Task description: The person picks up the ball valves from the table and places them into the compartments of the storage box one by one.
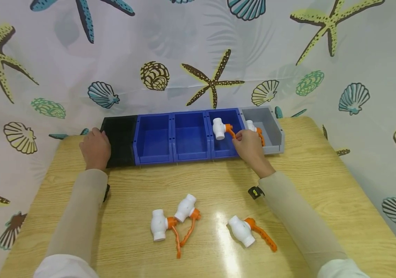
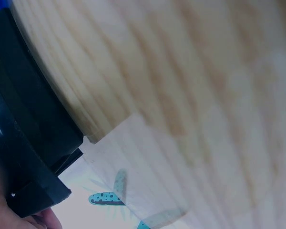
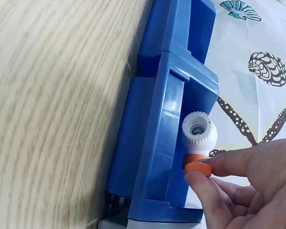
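My right hand (image 1: 250, 148) pinches the orange handle of a white ball valve (image 1: 219, 128) between thumb and fingers. That valve hangs over the right-hand blue bin (image 1: 225, 148); in the right wrist view the valve's ribbed open end (image 3: 199, 128) faces the camera. At the left end of the row, my left hand (image 1: 95, 148) grips the outer side of the black bin (image 1: 121, 141). Its fingertips show under the black rim (image 2: 38, 200) in the left wrist view. Another white valve (image 1: 251, 126) with an orange handle lies in the grey bin (image 1: 271, 131), partly behind my right hand.
Two more blue bins, a left one (image 1: 154, 144) and a middle one (image 1: 192, 141), stand between the black bin and the right-hand one. On the wooden table (image 1: 205, 177) in front lie three valves: one at left (image 1: 158, 225), one beside it (image 1: 185, 208), one at right (image 1: 241, 231). Patterned cloth hangs behind.
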